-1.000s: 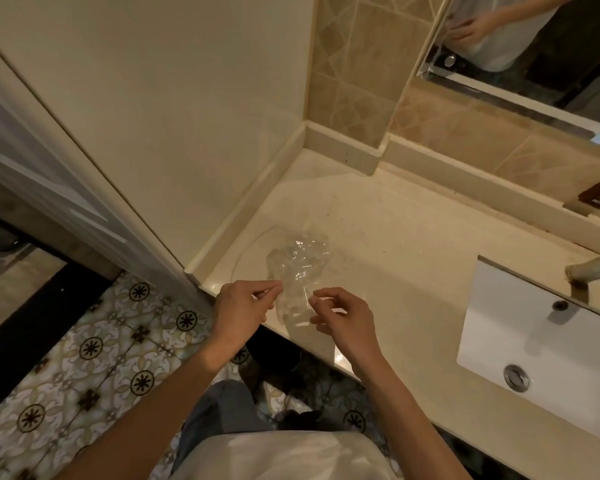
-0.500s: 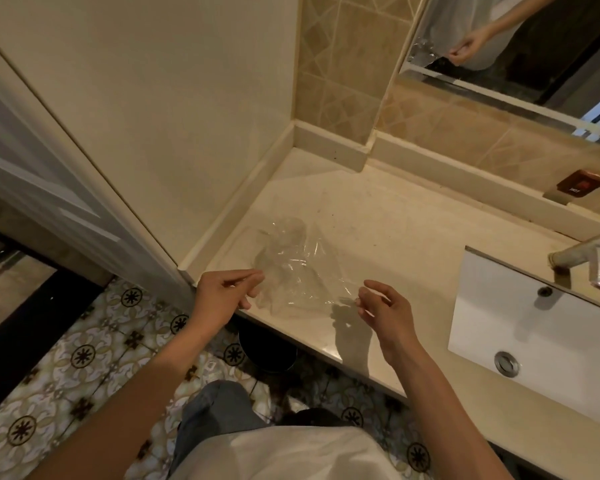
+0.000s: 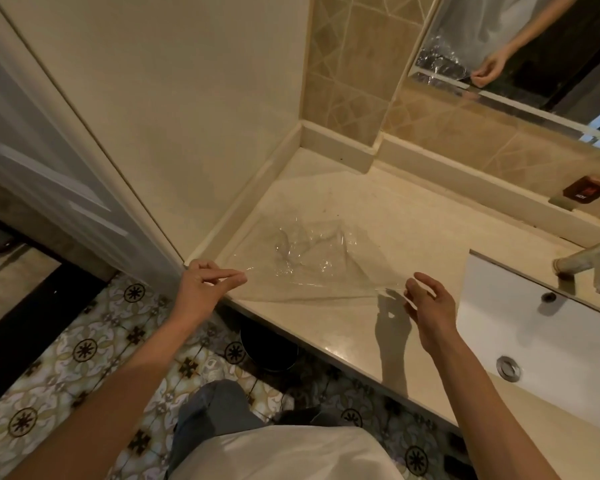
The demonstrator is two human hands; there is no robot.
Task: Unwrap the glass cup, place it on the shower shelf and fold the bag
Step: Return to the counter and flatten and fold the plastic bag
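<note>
**Now the bag is pulled out flat**

Broadly, we see the counter (image 3: 378, 216) filling the middle of the frame, with the sink (image 3: 534, 327) at right and the mirror (image 3: 520, 46) at upper right. Half a second ago the bag (image 3: 312, 265) was a crumpled bunch between hands held close together; it now lies stretched wide above the counter's near edge, at frame centre. We judge this to be the smoothing that comes before the first fold. No glass cup shows here, so we take it as already shelved, though we cannot confirm that. Our left hand (image 3: 205, 289) pinches the bag's left corner between thumb and fingertips. Our right hand (image 3: 430, 303) nips the right corner, its other fingers loosely spread.
</note>
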